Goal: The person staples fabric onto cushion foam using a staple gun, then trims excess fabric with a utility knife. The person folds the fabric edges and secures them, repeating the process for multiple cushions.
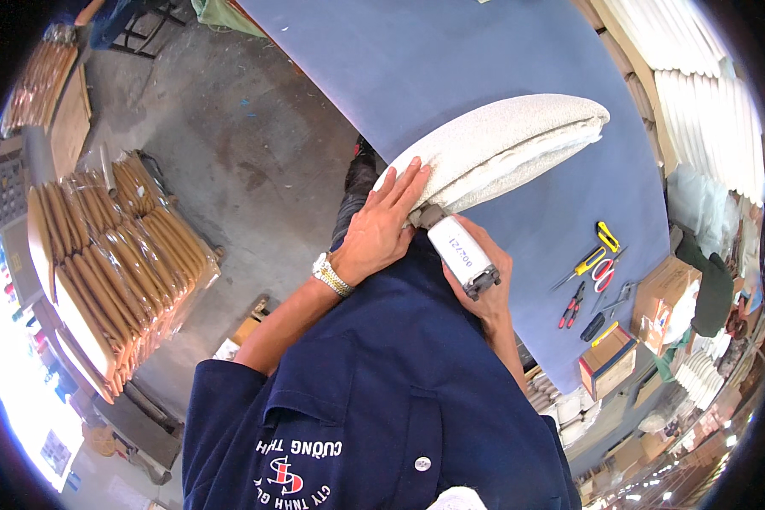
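Nearby lie scissors (603, 270) and pliers (574, 306), left hand (381, 228) spread on cushion (501, 140), right hand (495, 276) gripping white tool (459, 246)

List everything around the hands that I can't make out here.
All in the head view:
- Most fingers of the right hand: hidden behind the white tool.
- The cushion's underside: hidden by the cushion itself.
- Time on the watch at the left wrist: too small to read.
- The blue table's far end: cut off by the top edge.
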{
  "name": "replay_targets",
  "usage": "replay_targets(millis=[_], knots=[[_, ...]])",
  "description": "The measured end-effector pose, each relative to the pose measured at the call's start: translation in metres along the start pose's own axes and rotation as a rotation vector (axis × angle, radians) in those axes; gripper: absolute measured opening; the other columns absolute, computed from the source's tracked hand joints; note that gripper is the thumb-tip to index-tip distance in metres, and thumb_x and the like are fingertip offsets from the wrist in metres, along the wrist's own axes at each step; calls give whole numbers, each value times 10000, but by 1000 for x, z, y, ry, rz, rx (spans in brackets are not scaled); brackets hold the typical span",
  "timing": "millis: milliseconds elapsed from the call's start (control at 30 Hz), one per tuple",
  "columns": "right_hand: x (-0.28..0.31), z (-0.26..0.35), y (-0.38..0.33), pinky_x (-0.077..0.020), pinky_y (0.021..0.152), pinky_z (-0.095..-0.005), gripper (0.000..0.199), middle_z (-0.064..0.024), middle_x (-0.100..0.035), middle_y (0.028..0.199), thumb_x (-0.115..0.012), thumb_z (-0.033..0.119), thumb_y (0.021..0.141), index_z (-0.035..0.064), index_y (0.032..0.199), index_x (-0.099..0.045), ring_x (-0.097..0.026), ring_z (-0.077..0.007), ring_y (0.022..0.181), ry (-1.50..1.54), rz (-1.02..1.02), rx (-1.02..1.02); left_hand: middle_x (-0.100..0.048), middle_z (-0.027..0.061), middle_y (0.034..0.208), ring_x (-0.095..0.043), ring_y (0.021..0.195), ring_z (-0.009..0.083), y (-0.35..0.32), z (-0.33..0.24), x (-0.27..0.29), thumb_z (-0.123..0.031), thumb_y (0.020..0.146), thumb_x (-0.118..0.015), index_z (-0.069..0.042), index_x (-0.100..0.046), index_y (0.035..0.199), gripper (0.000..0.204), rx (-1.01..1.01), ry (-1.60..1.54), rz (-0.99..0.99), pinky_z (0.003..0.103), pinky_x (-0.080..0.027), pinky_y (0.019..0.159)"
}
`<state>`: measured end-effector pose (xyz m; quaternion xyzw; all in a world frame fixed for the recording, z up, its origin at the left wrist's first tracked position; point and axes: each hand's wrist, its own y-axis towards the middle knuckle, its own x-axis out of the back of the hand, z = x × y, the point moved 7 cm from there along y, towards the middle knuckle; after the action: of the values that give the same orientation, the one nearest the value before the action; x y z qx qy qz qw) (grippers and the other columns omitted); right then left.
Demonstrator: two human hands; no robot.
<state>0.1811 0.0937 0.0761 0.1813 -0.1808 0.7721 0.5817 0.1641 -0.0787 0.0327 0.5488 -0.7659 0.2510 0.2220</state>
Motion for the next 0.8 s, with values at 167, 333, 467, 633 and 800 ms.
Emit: replay_targets(millis=[167, 333, 467, 633, 800], knots=[[-3, -5, 1, -562, 896, -345, 575, -158, -724, 1200, -770, 97, 755, 18, 1309, -642, -734, -301, 1053, 34, 10, 9, -308, 97, 1681, -338, 1501, 427, 0, -5, -2, 71, 762, -612, -158, -335, 1611, 922, -11, 39, -24, 481, -401, 1199], [-8, 3, 5, -563, 868, -344, 575, -135, -728, 1164, -768, 93, 741, 62, 1302, -642, -737, -299, 1012, 39, 34, -128, -325, 92, 1673, -380, 1485, 398, -2, 0, -5, 67, 797, -646, -166, -356, 1605, 890, -48, 77, -102, 465, -442, 1169], [-7, 5, 8, -561, 856, -333, 564, -122, -735, 1148, -760, 87, 751, 81, 1304, -648, -738, -283, 1000, 34, 24, -117, -359, 139, 1647, -427, 1452, 404, -1, 2, -4, 16, 812, -697, -144, -293, 1623, 921, -11, 52, -113, 469, -473, 1133], [-6, 6, 6, -557, 858, -332, 570, -142, -740, 1129, -759, 90, 763, 60, 1320, -645, -740, -281, 997, 13, -6, -39, -405, 264, 1583, -493, 1390, 429, -3, 18, -9, -31, 780, -746, -74, -168, 1642, 1038, 131, -69, -125, 474, -503, 1077], [-7, 8, -1, -555, 917, -363, 559, -174, -724, 1192, -759, 80, 769, 38, 1314, -648, -724, -323, 1067, 15, 24, -49, -407, 291, 1566, -491, 1389, 429, -5, 17, -10, -29, 776, -748, -17, -165, 1627, 1032, 43, -2, -147, 470, -493, 1080]])
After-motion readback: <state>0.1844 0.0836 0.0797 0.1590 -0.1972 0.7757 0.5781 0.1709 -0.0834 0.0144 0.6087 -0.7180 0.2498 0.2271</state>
